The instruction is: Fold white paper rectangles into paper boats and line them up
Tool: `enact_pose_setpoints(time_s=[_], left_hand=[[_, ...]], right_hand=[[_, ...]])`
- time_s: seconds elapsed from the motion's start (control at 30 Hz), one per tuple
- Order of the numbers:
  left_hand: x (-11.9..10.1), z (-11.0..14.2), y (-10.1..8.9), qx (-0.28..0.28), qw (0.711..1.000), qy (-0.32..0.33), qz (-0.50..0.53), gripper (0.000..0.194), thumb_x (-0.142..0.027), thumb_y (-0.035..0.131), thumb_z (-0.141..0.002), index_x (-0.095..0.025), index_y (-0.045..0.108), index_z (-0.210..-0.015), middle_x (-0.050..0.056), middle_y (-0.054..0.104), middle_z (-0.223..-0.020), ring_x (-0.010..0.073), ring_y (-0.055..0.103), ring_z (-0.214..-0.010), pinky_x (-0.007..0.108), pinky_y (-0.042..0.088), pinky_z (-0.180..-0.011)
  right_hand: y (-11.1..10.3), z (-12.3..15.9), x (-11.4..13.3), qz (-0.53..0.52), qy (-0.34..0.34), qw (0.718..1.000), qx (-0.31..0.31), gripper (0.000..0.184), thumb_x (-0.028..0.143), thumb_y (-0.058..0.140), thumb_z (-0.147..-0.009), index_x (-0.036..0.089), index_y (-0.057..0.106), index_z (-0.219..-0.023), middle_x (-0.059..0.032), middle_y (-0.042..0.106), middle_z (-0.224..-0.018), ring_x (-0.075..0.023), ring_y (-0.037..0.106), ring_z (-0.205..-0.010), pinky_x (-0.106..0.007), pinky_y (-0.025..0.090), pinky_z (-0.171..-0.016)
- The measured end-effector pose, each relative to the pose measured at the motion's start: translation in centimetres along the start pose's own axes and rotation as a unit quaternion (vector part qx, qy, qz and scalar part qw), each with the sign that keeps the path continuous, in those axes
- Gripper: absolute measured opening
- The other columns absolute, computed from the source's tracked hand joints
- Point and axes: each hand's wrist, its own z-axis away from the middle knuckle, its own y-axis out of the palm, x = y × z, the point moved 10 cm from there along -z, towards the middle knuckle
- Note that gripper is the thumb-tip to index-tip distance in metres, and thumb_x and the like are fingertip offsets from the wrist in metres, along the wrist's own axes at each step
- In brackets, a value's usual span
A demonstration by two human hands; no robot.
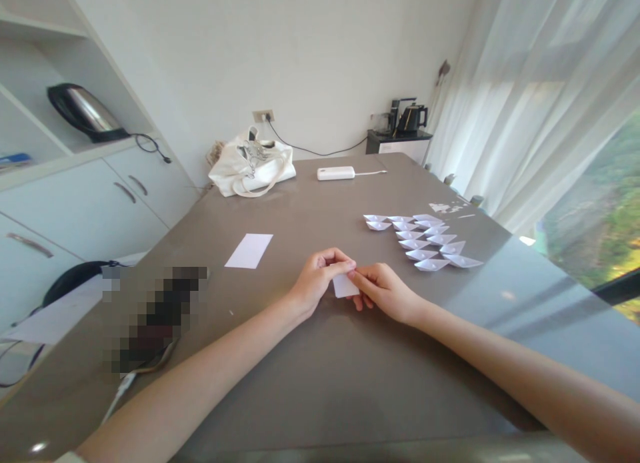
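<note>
A small piece of white paper (344, 287) is held between both hands above the middle of the table. My left hand (320, 276) pinches its upper left part, thumb on top. From the other side my right hand (383, 289) grips the paper's right edge between thumb and fingers. The fingertips of both hands meet at the top of the paper and hide part of it, so I cannot tell how it is folded. Several folded paper boats (420, 255) stand in rows beyond my right hand. To the left lies a flat stack of white paper (249, 251).
On the grey table (300, 209) are a white bag (250, 166) at the back left, a white power bank (336, 173) with a short cable, and paper scraps (443, 208) at the right. A blurred-out dark object (157, 323) lies at the left edge.
</note>
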Motion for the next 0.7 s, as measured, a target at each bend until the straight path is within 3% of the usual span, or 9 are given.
enact_pose_setpoints(time_s=[0.2,0.4,0.7], left_hand=[[-0.7,-0.3,-1.5,-0.058,0.998,0.036,0.006,0.015,-0.027,0.07,-0.068,-0.014,0.063,-0.066,-0.002,0.058,-0.064,0.009,0.051,-0.06,0.021,0.038,-0.058],[-0.7,-0.5,-1.2,-0.035,0.999,0.038,-0.001,0.019,-0.033,0.069,-0.072,-0.014,0.065,-0.073,-0.001,0.06,-0.068,0.0096,0.051,-0.063,0.022,0.038,-0.061],[-0.8,-0.7,-2.1,-0.061,0.997,0.046,-0.004,0.022,-0.033,0.073,-0.069,-0.012,0.067,-0.071,0.0,0.062,-0.065,0.0101,0.052,-0.062,0.022,0.038,-0.062]], right_hand=[[-0.3,0.0,0.9,0.088,-0.022,0.996,0.001,0.05,0.044,0.038,-0.094,0.016,0.057,-0.057,-0.0003,0.057,-0.048,-0.0095,0.05,-0.044,-0.021,0.038,-0.051],[-0.8,-0.1,0.9,0.1,-0.021,0.995,-0.002,0.049,0.041,0.039,-0.093,0.016,0.054,-0.053,0.0003,0.054,-0.046,-0.0089,0.047,-0.042,-0.02,0.036,-0.049],[-0.6,0.0,1.0,0.075,-0.022,0.997,0.014,0.049,0.044,0.038,-0.093,0.016,0.056,-0.057,-0.0009,0.056,-0.049,-0.01,0.05,-0.045,-0.021,0.038,-0.051]])
